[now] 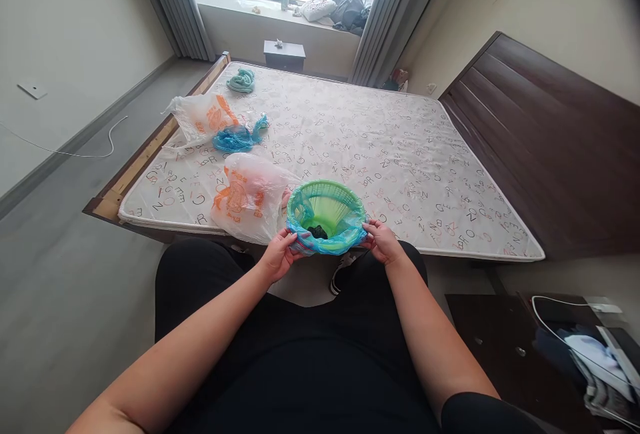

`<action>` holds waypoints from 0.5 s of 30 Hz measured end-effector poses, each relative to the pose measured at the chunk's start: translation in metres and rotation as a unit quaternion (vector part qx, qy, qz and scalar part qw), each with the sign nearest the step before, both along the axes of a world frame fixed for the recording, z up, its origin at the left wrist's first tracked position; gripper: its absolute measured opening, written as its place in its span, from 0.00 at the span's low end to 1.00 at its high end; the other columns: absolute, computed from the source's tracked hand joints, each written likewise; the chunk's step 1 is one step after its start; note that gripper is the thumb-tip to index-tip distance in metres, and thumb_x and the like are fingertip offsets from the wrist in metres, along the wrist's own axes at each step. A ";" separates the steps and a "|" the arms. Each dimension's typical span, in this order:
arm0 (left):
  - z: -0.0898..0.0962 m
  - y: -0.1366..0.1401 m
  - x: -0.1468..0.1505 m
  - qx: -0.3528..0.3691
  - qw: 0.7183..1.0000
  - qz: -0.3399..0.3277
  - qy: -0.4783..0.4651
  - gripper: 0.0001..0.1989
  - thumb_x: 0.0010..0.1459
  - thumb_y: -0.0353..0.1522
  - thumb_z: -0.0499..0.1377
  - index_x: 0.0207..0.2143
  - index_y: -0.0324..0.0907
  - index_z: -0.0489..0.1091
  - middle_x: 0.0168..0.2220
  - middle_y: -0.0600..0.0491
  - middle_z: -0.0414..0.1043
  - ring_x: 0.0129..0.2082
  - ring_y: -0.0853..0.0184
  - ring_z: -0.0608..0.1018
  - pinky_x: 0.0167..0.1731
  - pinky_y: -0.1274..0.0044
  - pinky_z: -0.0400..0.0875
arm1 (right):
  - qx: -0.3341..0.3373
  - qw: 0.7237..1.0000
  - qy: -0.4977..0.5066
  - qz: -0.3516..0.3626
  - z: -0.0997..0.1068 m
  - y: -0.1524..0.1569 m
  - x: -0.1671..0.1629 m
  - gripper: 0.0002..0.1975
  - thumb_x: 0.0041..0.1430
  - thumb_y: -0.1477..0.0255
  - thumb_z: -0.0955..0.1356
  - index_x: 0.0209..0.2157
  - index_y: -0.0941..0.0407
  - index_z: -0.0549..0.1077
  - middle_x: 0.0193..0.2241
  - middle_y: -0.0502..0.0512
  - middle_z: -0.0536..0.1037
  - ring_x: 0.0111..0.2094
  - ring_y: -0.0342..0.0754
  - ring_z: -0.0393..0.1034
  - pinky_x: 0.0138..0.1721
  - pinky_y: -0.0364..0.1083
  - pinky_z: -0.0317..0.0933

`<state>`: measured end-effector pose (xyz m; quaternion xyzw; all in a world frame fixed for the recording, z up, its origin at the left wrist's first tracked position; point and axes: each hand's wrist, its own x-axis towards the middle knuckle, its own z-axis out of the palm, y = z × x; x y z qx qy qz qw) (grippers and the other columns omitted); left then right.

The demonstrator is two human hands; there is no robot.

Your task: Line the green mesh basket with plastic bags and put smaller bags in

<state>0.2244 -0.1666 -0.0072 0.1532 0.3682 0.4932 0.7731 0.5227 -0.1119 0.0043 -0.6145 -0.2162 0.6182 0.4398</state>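
Observation:
A light green plastic basket point(333, 189) with slotted walls is between my hands, in front of the bed's near edge. A thin blue plastic bag point(313, 242) is draped over its near rim and partly down inside. Something small and black point(317, 232) lies at the bottom. My left hand point(281, 255) pinches the bag at the rim's left side. At the right side my right hand point(381, 241) grips the bag and rim, thumb on top. A white plastic bag with orange print point(245, 197) lies on the mattress just left of the basket.
The bare mattress point(400, 154) has a printed letter pattern. Toward its far left lie another white bag point(200, 117), a crumpled blue bag point(235, 139) and a teal cloth point(241, 81). A dark headboard point(540, 141) stands at right, and a dark cabinet point(495, 341) at lower right.

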 end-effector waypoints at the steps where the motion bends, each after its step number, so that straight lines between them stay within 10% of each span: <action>1: 0.001 0.000 -0.001 0.004 1.000 -0.006 0.000 0.19 0.56 0.33 0.69 0.47 0.42 0.66 0.46 0.46 0.81 0.37 0.57 0.85 0.39 0.64 0.81 | -0.005 1.000 -0.004 0.009 0.000 0.000 0.000 0.12 0.57 0.76 0.73 0.39 0.53 0.68 0.24 0.47 0.77 0.20 0.44 0.73 0.19 0.43 0.71; 15: 0.009 -0.004 0.002 0.017 0.996 -0.074 -0.055 0.24 0.58 0.33 0.68 0.55 0.44 0.65 0.53 0.43 0.77 0.46 0.54 0.84 0.53 0.59 0.74 | -0.005 0.996 0.086 -0.028 -0.014 -0.028 -0.029 0.11 0.61 0.76 0.72 0.38 0.52 0.67 0.26 0.48 0.79 0.24 0.44 0.77 0.25 0.44 0.76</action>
